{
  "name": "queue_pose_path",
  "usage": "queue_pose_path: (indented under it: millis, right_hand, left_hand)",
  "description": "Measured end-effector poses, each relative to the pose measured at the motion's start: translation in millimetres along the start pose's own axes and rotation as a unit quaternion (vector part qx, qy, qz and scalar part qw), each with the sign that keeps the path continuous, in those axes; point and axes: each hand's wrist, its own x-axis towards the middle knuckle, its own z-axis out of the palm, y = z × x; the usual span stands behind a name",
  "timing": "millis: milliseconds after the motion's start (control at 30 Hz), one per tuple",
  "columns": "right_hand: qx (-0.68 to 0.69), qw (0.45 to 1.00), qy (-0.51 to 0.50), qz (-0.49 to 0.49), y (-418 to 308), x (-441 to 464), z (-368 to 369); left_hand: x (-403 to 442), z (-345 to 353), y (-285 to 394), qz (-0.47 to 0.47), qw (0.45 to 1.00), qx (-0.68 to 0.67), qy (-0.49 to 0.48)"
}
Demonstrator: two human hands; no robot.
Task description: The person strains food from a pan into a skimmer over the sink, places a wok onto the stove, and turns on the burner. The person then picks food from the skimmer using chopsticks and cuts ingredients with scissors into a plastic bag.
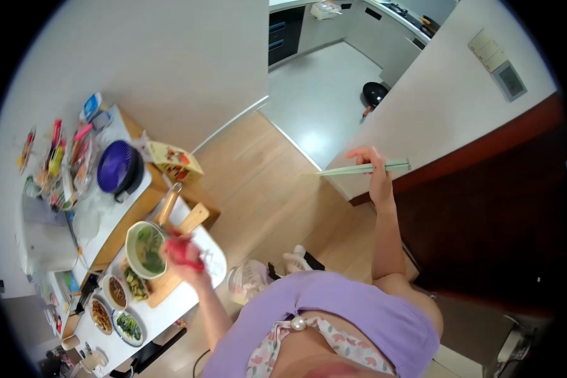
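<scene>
My right hand [377, 169] is raised to the right, its fingers closed around a pair of pale green chopsticks [353, 169] that point left. At the table, my left hand [192, 272] is closed on a red object [186, 252], too blurred to name. Just beside it stands a cream saucepan [130, 249] with a wooden handle [169, 205]. Leafy greens [150, 247] lie in liquid inside the pan. Under the pan and partly hidden by it is a wooden cutting board [164, 290].
Dishes of food stand left of the pan, among them a plate of greens [128, 327] and a bowl of brown sauce [116, 292]. A purple basket [116, 167] and a patterned bag [173, 160] sit on the higher surface. A black wok [375, 94] rests on the kitchen floor.
</scene>
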Motion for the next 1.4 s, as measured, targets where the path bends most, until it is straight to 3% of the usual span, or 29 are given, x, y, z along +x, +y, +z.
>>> queue_pose_path:
  millis: [33, 67, 167, 233, 300, 433, 667, 700, 833, 900, 1000, 1133, 1167, 1400]
  right_hand:
    - [0.010, 0.999, 0.026, 0.034, 11.8, 8.7, -14.8]
    - [0.010, 0.998, 0.047, 0.040, 18.6, 18.0, -24.0]
    - [0.024, 0.990, 0.106, 0.093, 37.8, 51.7, -34.3]
    - [0.016, 0.993, 0.096, 0.068, 61.5, 90.4, -47.0]
    - [-0.007, 0.987, 0.147, 0.061, 80.9, 133.5, -51.5]
    - [0.061, 0.969, 0.237, -0.048, 121.2, 248.2, -69.7]
    - [-0.009, 0.964, 0.264, -0.020, 172.3, 452.6, -112.7]
    - [-0.014, 0.956, 0.287, -0.065, 183.1, 474.9, -127.4]
    - [0.022, 0.919, 0.392, -0.024, 260.0, 525.3, -198.9]
    - [-0.019, 0.889, 0.457, 0.025, 300.4, 546.1, -232.1]
    - [-0.018, 0.880, 0.474, 0.034, 364.6, 585.5, -292.8]
    - [-0.020, 0.856, 0.513, 0.063, 412.9, 681.7, -371.8]
    - [-0.016, 0.858, 0.511, 0.054, 417.6, 714.6, -389.7]
    - [0.022, 0.934, 0.355, -0.034, 477.1, 969.6, -445.8]
  left_hand:
    - [-10.4, 41.9, -16.3, -0.031, 0.998, 0.041, -0.021]
    - [-16.3, 70.6, -20.0, -0.135, 0.984, 0.069, -0.093]
    - [-21.6, 140.7, -58.6, -0.219, 0.959, 0.063, -0.167]
    - [-11.6, 170.8, -90.6, -0.267, 0.943, 0.080, -0.183]
    - [5.7, 197.9, -126.5, -0.265, 0.940, 0.120, -0.179]
    - [59.9, 260.6, -193.9, -0.271, 0.930, 0.147, -0.199]
    - [209.0, 455.1, -280.2, -0.235, 0.889, 0.165, -0.357]
    - [229.5, 482.2, -297.4, -0.207, 0.884, 0.184, -0.377]
    - [302.3, 593.0, -358.9, -0.164, 0.885, 0.164, -0.403]
    - [338.6, 641.2, -412.3, -0.132, 0.890, 0.212, -0.382]
    - [384.4, 731.3, -468.2, -0.066, 0.910, 0.248, -0.324]
    - [451.1, 835.0, -529.0, 0.038, 0.885, 0.399, -0.237]
    - [469.7, 857.6, -546.9, 0.042, 0.895, 0.393, -0.208]
    - [579.6, 984.8, -627.7, 0.121, 0.828, 0.526, -0.154]
